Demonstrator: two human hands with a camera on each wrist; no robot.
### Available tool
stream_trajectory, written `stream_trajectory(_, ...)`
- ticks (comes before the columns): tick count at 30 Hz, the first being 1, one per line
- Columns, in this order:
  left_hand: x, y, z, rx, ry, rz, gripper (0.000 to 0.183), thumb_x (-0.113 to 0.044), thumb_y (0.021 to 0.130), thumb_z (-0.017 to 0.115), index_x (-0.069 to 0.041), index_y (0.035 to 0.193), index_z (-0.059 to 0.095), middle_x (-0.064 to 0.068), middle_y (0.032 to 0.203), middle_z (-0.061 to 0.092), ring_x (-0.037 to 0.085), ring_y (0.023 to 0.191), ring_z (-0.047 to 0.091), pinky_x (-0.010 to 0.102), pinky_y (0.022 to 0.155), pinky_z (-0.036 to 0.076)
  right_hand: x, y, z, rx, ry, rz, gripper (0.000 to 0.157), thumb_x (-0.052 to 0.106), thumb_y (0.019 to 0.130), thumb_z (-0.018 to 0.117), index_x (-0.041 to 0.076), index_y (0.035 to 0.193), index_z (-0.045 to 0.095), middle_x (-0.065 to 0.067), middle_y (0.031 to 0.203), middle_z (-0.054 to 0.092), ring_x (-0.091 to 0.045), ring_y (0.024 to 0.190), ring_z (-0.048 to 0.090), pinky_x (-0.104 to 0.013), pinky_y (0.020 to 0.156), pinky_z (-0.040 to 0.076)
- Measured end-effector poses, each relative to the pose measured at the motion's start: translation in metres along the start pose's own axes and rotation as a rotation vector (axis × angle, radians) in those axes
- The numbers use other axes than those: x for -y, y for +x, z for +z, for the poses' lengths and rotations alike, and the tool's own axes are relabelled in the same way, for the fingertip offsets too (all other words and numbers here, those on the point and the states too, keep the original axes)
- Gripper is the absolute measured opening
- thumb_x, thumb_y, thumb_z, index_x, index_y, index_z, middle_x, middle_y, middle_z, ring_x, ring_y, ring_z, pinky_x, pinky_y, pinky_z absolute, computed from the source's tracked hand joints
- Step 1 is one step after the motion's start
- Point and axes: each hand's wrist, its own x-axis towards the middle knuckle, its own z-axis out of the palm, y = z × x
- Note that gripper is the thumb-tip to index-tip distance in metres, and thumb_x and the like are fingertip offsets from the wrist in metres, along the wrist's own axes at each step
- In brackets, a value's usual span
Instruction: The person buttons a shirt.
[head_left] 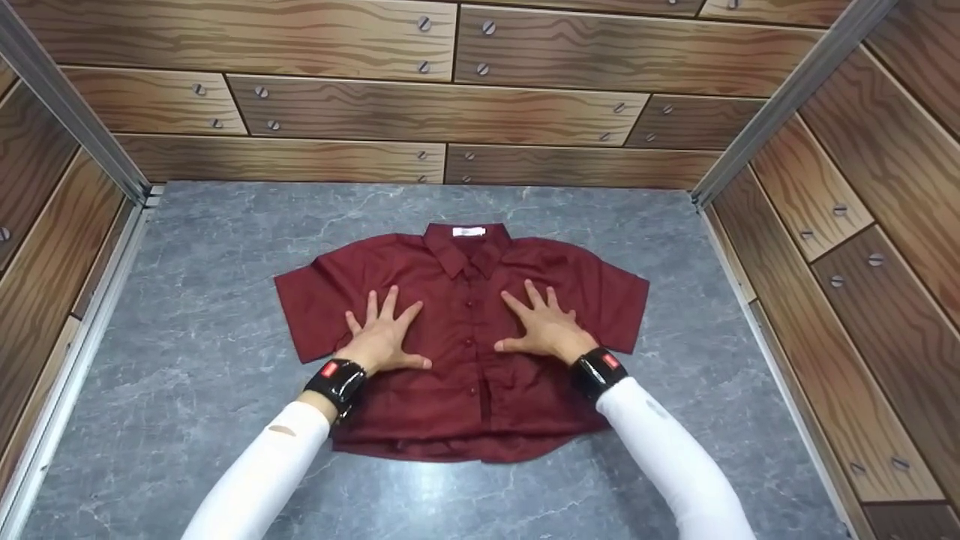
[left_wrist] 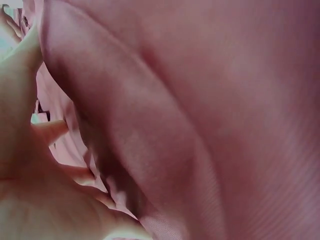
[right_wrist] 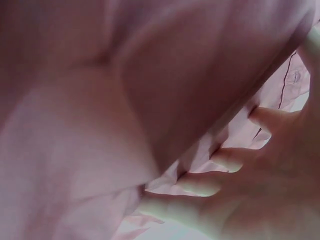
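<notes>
A dark red short-sleeved shirt point(head_left: 442, 405) lies front side up, its collar point(head_left: 487, 255) toward the back wall and a white label point(head_left: 469, 232) showing inside the neck. My left hand point(head_left: 380, 341) rests on the shirt's left half with fingers spread. On the other side of the button row, my right hand point(head_left: 547, 330) lies on the cloth, its fingers spread too. Both wrist views are mostly filled by shirt fabric, with the left palm point(left_wrist: 45, 200) and the right palm point(right_wrist: 270, 200) close beside a raised fold. The bottom hem looks rumpled, and the sleeves point outward.
The shirt lies on a grey marbled tabletop point(head_left: 187, 337). Wood-patterned panels stand at the back point(head_left: 337, 105) and at both sides, with metal rails point(head_left: 780, 112) along the corners. Black bands point(head_left: 337, 382) circle both wrists, above white sleeves point(head_left: 262, 472).
</notes>
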Motion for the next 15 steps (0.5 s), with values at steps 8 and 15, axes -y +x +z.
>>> stream_trajectory(8, -0.005, -0.012, 0.008, -0.014, -0.013, 0.005, 0.111, -0.056, 0.072, 0.090, -0.022, 0.162, 0.035, 0.023, 0.171, 0.005, 0.057, 0.152, -0.006, 0.087, 0.104, 0.002, 0.000, -0.013, 0.007, 0.001, -0.028, -0.009, 0.102, 0.071, 0.086, 0.068, 0.030, 0.166, 0.021, -0.017, 0.173, 0.002, -0.053, 0.154, 0.000, -0.083, 0.107, 0.018)
stream_trajectory(15, -0.008, -0.019, 0.010, -0.022, 0.007, 0.005, 0.111, -0.056, 0.070, 0.091, -0.020, 0.161, 0.038, 0.025, 0.169, 0.009, 0.058, 0.152, -0.003, 0.088, 0.103, 0.005, 0.006, -0.019, 0.006, 0.028, -0.071, -0.008, 0.101, 0.070, 0.087, 0.067, 0.029, 0.167, 0.021, -0.019, 0.172, 0.003, -0.056, 0.153, 0.003, -0.084, 0.104, 0.022)
